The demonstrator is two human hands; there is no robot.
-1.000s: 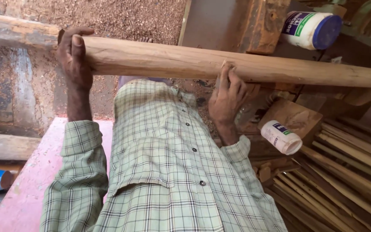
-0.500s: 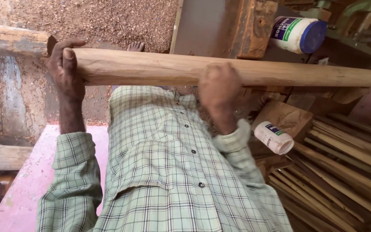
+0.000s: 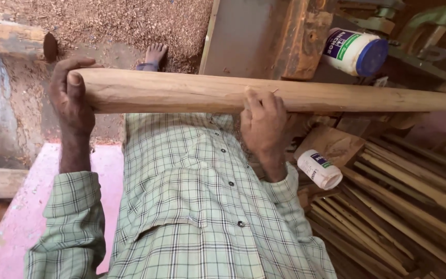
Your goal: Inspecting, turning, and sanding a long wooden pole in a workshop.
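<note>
Closest to the camera, filling the bottom middle of the frame, is the person's pale green checked shirt (image 3: 192, 217) with dark buttons down the front, sleeves running up both sides.

Just past that, both hands are up on a long round wooden pole (image 3: 264, 95) held level across the middle of the frame, left to right. It's bare, light tan wood, smooth-ish with faint grain streaks and a few darker marks, thicker at the left end and slimming a bit toward the right edge, where it runs out of the shot. The left hand (image 3: 70, 101) is closed around the thick end at centre left, thumb lying along the front. The right hand (image 3: 264, 124) grips it near the middle, fingers curled over the top.

Lower right there's a stack of thin wooden slats (image 3: 403, 206) and a small white bottle (image 3: 320, 169) lying on its side. Upper right, a white jar with a blue lid (image 3: 354, 51). Farthest off, top of the frame, a bare foot (image 3: 154, 53) on a sawdust-covered floor (image 3: 125, 23).
</note>
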